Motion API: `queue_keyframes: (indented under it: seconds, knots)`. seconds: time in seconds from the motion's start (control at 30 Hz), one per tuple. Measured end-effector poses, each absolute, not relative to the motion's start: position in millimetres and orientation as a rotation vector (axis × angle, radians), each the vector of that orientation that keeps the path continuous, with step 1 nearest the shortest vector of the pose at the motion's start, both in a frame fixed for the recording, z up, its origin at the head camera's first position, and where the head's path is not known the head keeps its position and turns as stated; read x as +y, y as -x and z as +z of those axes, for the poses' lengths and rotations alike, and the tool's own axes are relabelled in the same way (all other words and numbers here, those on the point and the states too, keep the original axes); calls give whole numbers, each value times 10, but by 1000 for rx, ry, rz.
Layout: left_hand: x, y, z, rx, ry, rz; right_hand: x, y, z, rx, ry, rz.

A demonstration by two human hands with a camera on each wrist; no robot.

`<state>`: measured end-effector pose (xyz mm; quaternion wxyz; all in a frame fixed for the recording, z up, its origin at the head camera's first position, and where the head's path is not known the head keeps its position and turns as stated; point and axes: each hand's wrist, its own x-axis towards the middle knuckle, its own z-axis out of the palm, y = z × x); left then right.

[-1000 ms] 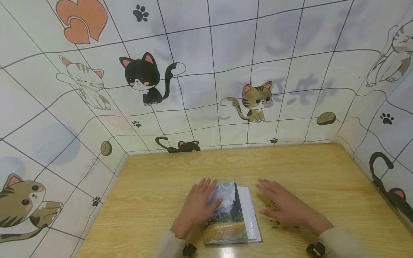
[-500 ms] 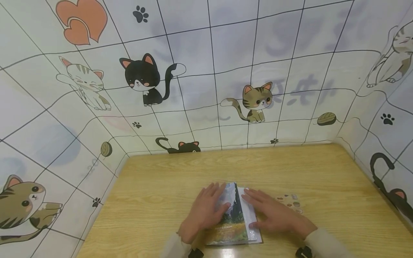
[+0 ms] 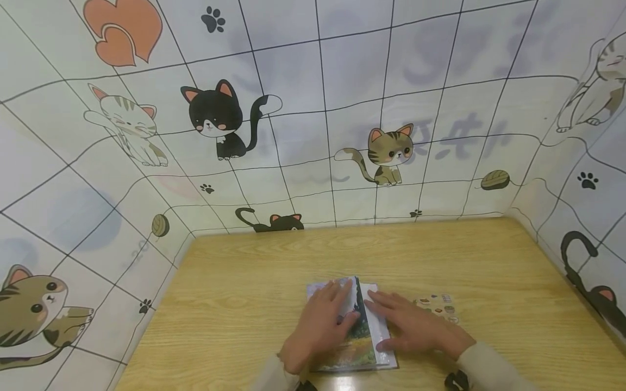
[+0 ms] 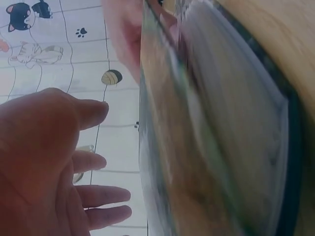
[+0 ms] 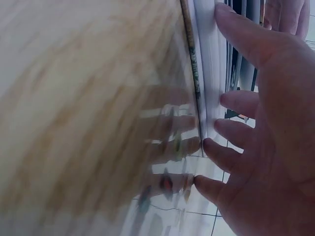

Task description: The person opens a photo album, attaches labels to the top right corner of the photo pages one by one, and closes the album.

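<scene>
Head view first: on my feed, working from the left, a cat-print backdrop (image 3: 293, 114) rises behind the wooden table (image 3: 235, 288). Next is the left hand (image 3: 320, 320), above the cover of the album (image 3: 358, 355), its fingers stretched out and wrapped round nothing. I see a gap beneath those fingers in the left wrist view, though I can't tell whether any part touches. The album lies near the table's front edge, within easy reach of both palms, I'd guess for that reason. Its cover stops short of a white strip (image 3: 380, 328) (cover and pages sit loosely apart). Right of that, the right hand (image 3: 415, 326) is spread wide, thumb and fingertips against the album's side, gripping nothing, probably to steady or square it. Farthest right, a sticker sheet (image 3: 444, 305) lies partly hidden by that hand.
</scene>
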<state>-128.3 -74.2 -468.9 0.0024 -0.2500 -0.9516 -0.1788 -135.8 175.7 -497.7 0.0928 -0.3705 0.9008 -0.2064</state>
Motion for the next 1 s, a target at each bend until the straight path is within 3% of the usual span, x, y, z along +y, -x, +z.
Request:
queue_keyframes:
  seconds: [1.0]
  knots:
    - [-266, 1161, -4808, -3227, 622, -392, 1730, 1384, -4864, 2624, 993, -555]
